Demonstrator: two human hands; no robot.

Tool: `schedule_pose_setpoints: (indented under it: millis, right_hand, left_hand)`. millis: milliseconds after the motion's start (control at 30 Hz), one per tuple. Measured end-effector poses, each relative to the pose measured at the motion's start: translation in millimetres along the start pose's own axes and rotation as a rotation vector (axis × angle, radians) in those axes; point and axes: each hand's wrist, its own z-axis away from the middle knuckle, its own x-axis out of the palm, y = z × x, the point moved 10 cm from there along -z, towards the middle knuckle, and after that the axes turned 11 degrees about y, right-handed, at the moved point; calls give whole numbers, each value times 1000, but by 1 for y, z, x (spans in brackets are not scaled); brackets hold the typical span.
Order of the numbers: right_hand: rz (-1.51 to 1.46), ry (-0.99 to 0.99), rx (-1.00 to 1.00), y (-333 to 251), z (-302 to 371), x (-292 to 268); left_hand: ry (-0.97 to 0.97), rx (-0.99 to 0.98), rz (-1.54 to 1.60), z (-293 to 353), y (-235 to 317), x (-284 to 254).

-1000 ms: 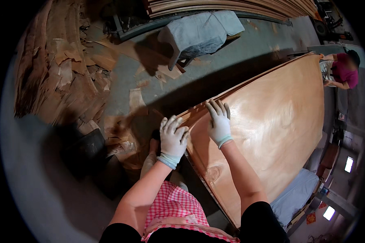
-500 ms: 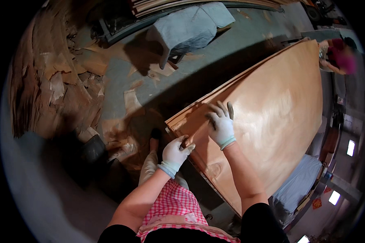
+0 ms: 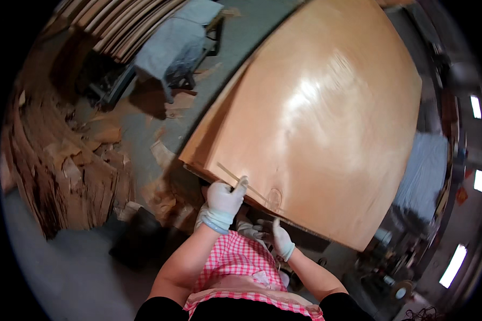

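Note:
A large, glossy tan wood veneer sheet (image 3: pixel 326 134) lies on a stack of sheets. Its left edge sits slightly askew over a lower sheet (image 3: pixel 209 131). My left hand (image 3: pixel 224 199), in a white glove, closes on the near edge of the top sheet, one finger or thumb on the upper face. Beside that fingertip a thin pale strip (image 3: pixel 230 172) crosses the sheet's near left corner. My right hand (image 3: pixel 279 239), also gloved, is just off the near edge with fingers apart, nothing visible in it. The underside of the left hand's grip is hidden.
Torn veneer scraps (image 3: pixel 80 176) are heaped on the left. Beyond them stands a cloth-covered bench (image 3: pixel 174 40) beside stacked curved boards (image 3: pixel 126 24). A grey-blue covered pile (image 3: pixel 423 171) is past the sheet's right side. Loose scraps (image 3: pixel 163 155) litter the floor.
The top sheet has shifted and turned in view, and its near left corner now lies flatter. My right hand has left its surface for the near edge. The other person is out of view.

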Motion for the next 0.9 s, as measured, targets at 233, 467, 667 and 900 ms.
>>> schedule_pose_setpoints:
  millis: [233, 467, 667, 900]
  right_hand:
    - [-1160, 309, -76, 43, 37, -144]
    - [-1333, 511, -264, 44, -20, -225]
    - [-1036, 654, -129, 72, -44, -254]
    - [-898, 805, -154, 80, -52, -304]
  left_hand:
    - [163, -303, 416, 19, 5, -25]
    - [194, -604, 379, -41, -170, -13]
    - [286, -469, 208, -49, -171, -14]
    - [308, -445, 252, -29, -161, 7]
